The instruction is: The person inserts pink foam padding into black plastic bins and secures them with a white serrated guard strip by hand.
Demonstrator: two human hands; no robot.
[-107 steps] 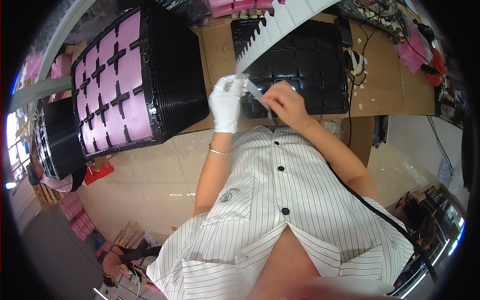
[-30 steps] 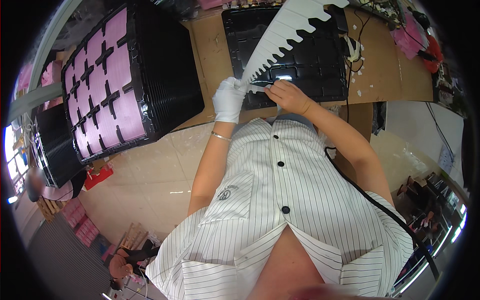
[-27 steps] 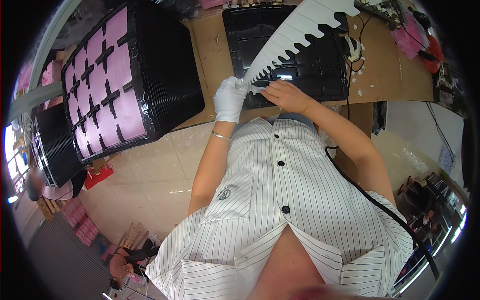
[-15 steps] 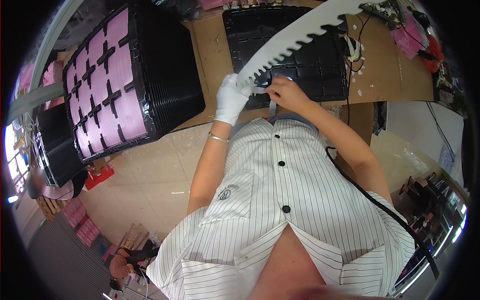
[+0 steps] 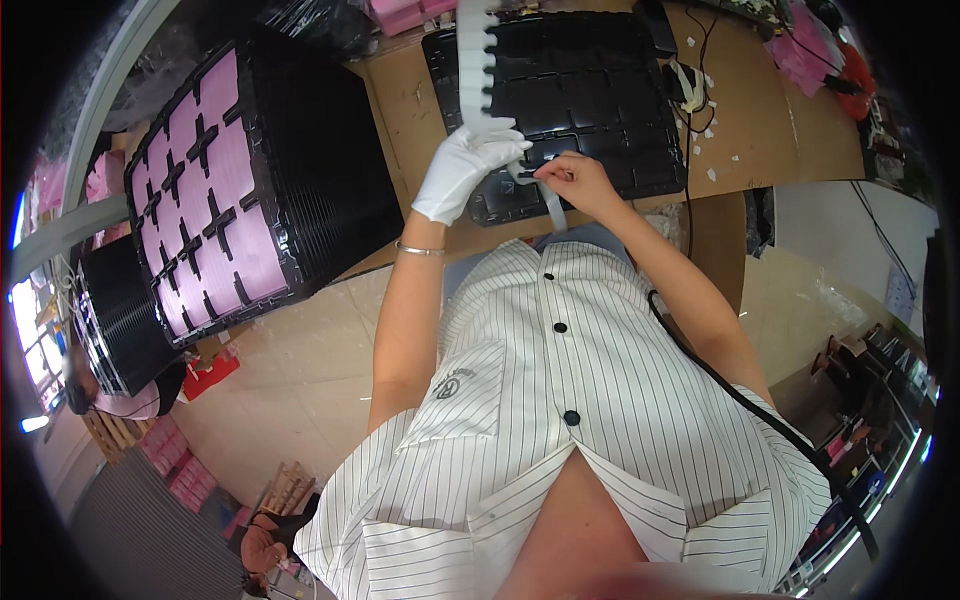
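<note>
A: Toothed white strip [image 5: 484, 60], notched along one edge, rises from the hands toward the far side over the black tray. Fingers?

B: Left hand [image 5: 462, 170], white glove, closed on the strip's near end, fingers curled round it. Right hand [image 5: 570, 182], bare, fingertips pinched on a thin white band [image 5: 545, 200] that loops off the strip's end and hangs down toward the shirt. The two hands are just beside each other, almost touching, held over the near edge of the table.

A: Wrist?

B: Thin bracelet [image 5: 419, 249] on the left wrist, below the glove cuff.

A: Under the hands?

B: Black moulded tray [image 5: 590, 90] with compartments, flat on the brown table [image 5: 755, 110]. Can't tell what's in the compartments. Small white scraps [image 5: 722, 150] scattered on the table right of the tray, black cable [image 5: 690, 70] running beside them.

A: Left side?

B: Tall stack of black trays [image 5: 330, 170], top one filled with pink pads [image 5: 205, 200] in cross-shaped slots, tilted toward the camera. Another black stack [image 5: 120, 315] further left and nearer.

A: Anything else?

B: Striped white shirt [image 5: 560, 420] with dark buttons fills the near part. Pink bags [image 5: 800, 45] at the far right of the table.
</note>
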